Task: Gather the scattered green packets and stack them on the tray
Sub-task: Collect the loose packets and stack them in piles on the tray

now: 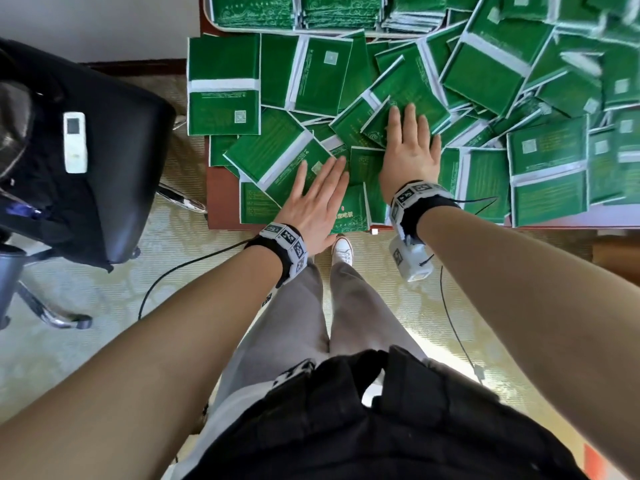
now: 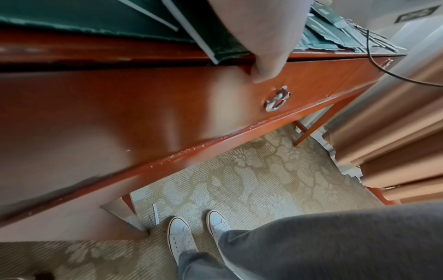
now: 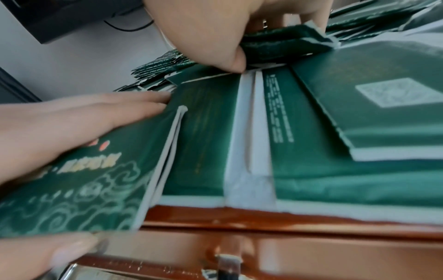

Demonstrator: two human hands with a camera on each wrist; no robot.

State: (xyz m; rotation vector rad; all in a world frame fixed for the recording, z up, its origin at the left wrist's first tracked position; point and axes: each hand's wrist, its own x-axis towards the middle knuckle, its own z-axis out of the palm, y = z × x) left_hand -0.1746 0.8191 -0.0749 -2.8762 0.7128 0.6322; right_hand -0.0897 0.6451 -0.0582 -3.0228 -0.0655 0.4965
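Observation:
Many green packets (image 1: 485,109) lie scattered across the red-brown desk (image 1: 223,206). The white tray (image 1: 294,28) at the desk's far edge holds rows of stacked packets (image 1: 256,8). My left hand (image 1: 325,188) is at the front edge and pinches a green packet (image 3: 79,189), straight fingers (image 3: 134,102) on top and the thumb (image 3: 72,250) beneath. In the left wrist view that thumb (image 2: 263,72) hangs over the desk front. My right hand (image 1: 410,140) lies flat on the heap a little farther in, fingers straight and spread. Its thumb (image 3: 236,60) presses on a packet.
A black office chair (image 1: 104,150) with a white remote (image 1: 74,142) on it stands left of the desk. The drawer front below the desk edge has a metal ring handle (image 2: 275,102). Cables run across the patterned carpet (image 1: 194,265). Curtains (image 2: 395,132) hang at the right.

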